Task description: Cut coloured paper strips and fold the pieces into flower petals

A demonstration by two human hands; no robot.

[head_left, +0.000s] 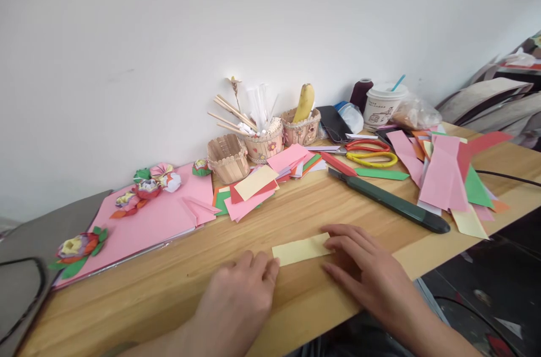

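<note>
A pale yellow paper strip (301, 250) lies on the wooden table in front of me. My left hand (245, 295) is curled at the strip's left end, thumb and forefinger at its edge; how firmly they pinch it is partly hidden. Over the right end rests my right hand (366, 267), its fingers stretched out and the thumb held apart below. Beyond the strip is a dark green utility knife (393, 202). Stacked coloured paper rectangles (253, 185) lie behind, to the left of the knife.
Folded paper flowers (147, 188) sit on pink paper (169, 219) at left. Small wooden baskets (228, 159), one holding a banana (304, 102), line the wall. Scissors (372, 159), a lidded cup (384, 106) and loose paper strips (443, 174) are at right. The table's front edge (350, 317) is close.
</note>
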